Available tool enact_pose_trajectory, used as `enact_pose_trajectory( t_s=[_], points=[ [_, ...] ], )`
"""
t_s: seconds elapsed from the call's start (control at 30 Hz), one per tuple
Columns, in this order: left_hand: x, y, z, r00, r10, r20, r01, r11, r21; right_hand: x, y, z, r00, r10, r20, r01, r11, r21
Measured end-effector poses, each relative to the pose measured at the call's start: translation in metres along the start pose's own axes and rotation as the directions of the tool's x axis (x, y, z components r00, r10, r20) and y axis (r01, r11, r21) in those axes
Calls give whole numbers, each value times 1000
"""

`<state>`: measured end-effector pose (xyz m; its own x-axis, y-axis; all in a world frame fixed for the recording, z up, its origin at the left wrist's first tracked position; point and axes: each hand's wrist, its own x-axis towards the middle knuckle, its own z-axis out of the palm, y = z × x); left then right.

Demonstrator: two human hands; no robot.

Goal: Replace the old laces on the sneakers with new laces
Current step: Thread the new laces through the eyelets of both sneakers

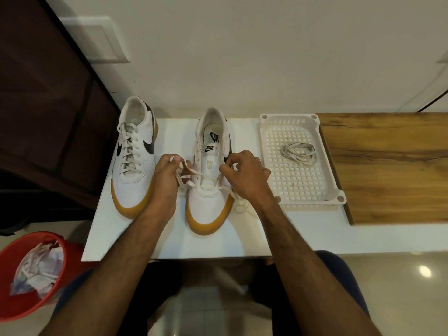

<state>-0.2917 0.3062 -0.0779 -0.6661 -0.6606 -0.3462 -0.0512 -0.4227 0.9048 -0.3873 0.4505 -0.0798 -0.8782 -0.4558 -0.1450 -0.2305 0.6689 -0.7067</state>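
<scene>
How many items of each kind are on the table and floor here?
Sneakers: 2, a laced sneaker and a sneaker being laced
Laces outside the laced sneaker: 2, a lace in hand and a coiled lace
Trays: 1, white tray
Buckets: 1, red bucket
Total: 6

Both forearms extend forward from the lower edge of the view, converging slightly. The left hand is curled, knuckles upward, fingers closed in a grip. The right hand is likewise curled, thumb and forefinger pinched together. The hands are apart, roughly level with each other.
</scene>
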Motion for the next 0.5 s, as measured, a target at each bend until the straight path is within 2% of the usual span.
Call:
enact_pose_trajectory(
  t_s=[0.07,0.1,0.17,0.23,0.27,0.3,0.33,0.37,0.4,0.43,0.5],
  points=[
    [5,6,-5,984,-103,-145,79,983,-164,0,0,0,1000,3,-3,-3,1000,2],
    [10,8,-14,973,-88,-216,51,984,-171,0,0,0,1000,5,-4,-5,1000,3],
    [17,10,-30,959,72,-272,-72,997,8,0,-1,-1,1000,7,-10,-7,1000,7],
    [14,13,-37,951,239,-194,-183,946,268,-1,-2,0,1000,1,-15,-1,1000,-3],
    [11,13,-35,944,312,-105,-244,877,414,-1,-2,1,1000,-4,-21,3,1000,-14],
    [9,10,-33,927,374,24,-318,751,579,-2,-2,1,1000,-11,-26,10,1000,-24],
    [6,7,-29,899,410,152,-381,563,734,-3,-2,2,999,-25,-38,24,999,-25],
    [4,3,-23,866,435,247,-420,363,832,-4,-3,2,997,-53,-57,52,999,-16],
    [2,-3,-19,839,451,305,-432,210,877,-5,-4,3,992,-98,-80,98,995,0],
    [1,-7,-15,830,458,318,-420,138,897,-6,-5,3,983,-156,-92,158,987,13],
    [0,-10,-9,812,505,293,-396,107,912,-6,-7,5,959,-281,-43,281,960,-12]
  ],
)
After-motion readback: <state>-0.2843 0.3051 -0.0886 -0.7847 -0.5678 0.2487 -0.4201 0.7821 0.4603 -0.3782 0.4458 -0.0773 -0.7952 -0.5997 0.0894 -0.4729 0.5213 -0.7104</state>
